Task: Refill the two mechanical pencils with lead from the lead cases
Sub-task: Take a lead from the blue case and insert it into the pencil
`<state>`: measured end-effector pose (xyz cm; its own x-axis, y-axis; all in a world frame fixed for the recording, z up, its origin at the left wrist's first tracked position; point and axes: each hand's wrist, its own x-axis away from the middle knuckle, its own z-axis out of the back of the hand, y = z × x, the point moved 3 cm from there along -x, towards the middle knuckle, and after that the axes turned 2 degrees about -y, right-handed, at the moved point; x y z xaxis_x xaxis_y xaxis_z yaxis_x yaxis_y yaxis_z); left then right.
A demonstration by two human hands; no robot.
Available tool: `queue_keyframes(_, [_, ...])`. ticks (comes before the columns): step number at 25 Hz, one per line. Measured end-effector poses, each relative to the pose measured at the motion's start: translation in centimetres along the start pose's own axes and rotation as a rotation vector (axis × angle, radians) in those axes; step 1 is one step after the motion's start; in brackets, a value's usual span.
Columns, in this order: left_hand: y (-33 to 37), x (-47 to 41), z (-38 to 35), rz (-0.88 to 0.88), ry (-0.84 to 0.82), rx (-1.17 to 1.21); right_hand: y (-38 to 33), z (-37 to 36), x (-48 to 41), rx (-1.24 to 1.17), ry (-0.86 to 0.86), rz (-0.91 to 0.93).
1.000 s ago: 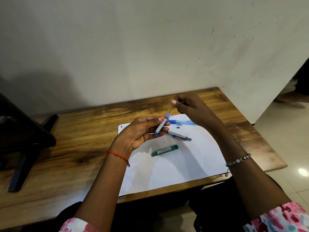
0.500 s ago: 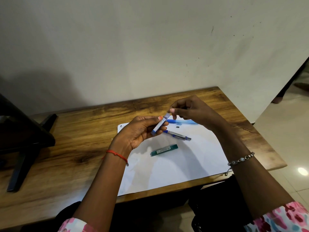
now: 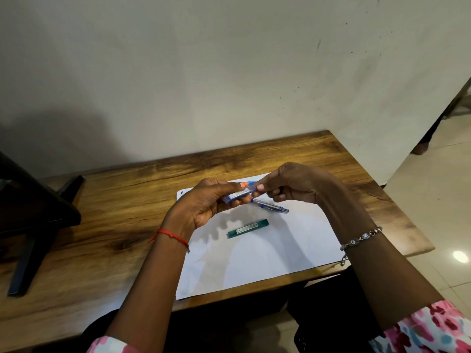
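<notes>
Lead refilling seems at the case-closing step: our left hand [image 3: 204, 202] grips the blue lead case [image 3: 238, 194] above the paper [image 3: 267, 253], our right hand [image 3: 293, 187] pinching its cap end. Next we likely need a pencil [image 3: 270, 205]. Green case [image 3: 248, 228] lies closed; contents of either unseen.
</notes>
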<state>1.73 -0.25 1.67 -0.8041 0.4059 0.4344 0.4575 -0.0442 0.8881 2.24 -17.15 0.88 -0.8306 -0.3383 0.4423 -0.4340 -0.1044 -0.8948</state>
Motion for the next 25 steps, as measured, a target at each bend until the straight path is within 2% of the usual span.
queue_keyframes(5, [-0.1, 0.0, -0.1, 0.029, -0.013, -0.001, 0.3, -0.2, -0.1, -0.025, -0.028, -0.085])
queue_keyframes(11, [-0.2, 0.1, -0.1, 0.027, -0.046, -0.071, 0.2, -0.2, 0.0, -0.001, -0.035, -0.094])
queue_keyframes(19, [-0.3, 0.0, 0.1, 0.005, -0.062, -0.077, -0.3, 1.1, 0.4, 0.107, 0.156, 0.015])
queue_keyframes(25, [-0.5, -0.2, 0.2, -0.041, -0.079, -0.041, -0.7, 1.4, 0.4, 0.154, 0.221, 0.064])
